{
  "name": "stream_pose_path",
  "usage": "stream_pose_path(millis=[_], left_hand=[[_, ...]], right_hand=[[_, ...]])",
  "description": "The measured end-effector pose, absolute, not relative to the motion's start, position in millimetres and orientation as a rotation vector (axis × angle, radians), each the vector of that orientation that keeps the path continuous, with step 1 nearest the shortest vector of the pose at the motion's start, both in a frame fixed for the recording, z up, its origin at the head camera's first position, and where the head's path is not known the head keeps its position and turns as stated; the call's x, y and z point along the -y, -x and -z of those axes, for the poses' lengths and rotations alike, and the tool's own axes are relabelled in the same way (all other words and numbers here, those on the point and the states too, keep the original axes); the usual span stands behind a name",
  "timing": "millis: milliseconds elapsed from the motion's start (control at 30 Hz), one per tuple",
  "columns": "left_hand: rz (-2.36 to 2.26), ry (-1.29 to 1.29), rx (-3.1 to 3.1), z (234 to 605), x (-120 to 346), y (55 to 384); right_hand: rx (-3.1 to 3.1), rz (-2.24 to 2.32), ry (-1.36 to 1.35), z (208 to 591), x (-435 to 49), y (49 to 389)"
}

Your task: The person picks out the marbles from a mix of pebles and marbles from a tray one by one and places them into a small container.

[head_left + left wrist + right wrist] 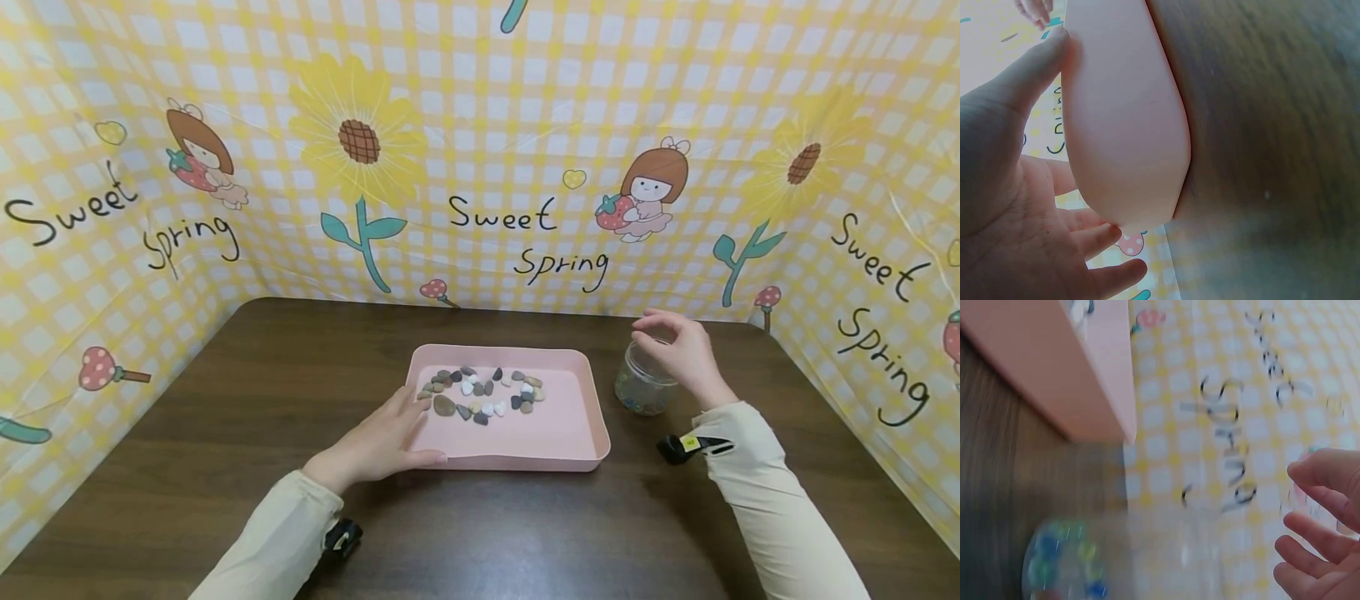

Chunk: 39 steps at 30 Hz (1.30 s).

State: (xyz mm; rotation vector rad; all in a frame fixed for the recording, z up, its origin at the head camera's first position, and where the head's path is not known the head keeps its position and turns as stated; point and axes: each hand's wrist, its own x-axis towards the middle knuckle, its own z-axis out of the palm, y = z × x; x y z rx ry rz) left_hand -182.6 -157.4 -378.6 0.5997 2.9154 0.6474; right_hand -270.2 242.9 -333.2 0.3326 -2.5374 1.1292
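Note:
A pink tray [566, 433] lies on the table with several pebbles [444, 406] in grey, brown and white, laid in a curving outline. At its left end is my left hand [375, 437], fingers spread, thumb touching the front rim. In the left wrist view, that hand [1029, 206] has its fingers extended against the tray's wall [1125, 119]. My right hand [684, 354] hovers over the mouth of a clear jar [645, 387]. Coloured marbles [1047, 547] sit at the jar's bottom in the right wrist view. No object shows between the loosely bent fingers of the right hand [1322, 531].
The dark wooden table [495, 533] extends around the tray and jar. A yellow checked cloth [487, 150] with printed flowers and lettering hangs behind and along both sides. The jar stands just right of the tray.

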Motion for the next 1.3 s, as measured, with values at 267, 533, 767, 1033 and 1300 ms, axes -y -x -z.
stream_pose_path(millis=[267,533,767,1033,1300], left_hand=[[-0.649,-0.598,-2.918,379.8,157.8,183.1],[-0.657,-0.583,-2.909,378.3,157.3,182.7],[-0.649,-0.58,-2.91,378.5,157.2,183.1],[-0.656,-0.569,-2.902,377.8,157.1,183.0],[-0.645,-0.591,-2.914,378.0,157.0,183.3]], right_hand=[[2.559,-1.361,-0.512,324.2,-202.6,268.7],[2.598,-1.528,-0.645,323.0,-163.5,272.6],[2.625,-1.573,-0.773,329.8,-135.3,280.0],[2.692,-1.617,-0.898,342.9,-110.4,290.5],[2.697,-1.6,-1.058,351.6,-86.6,299.5]])
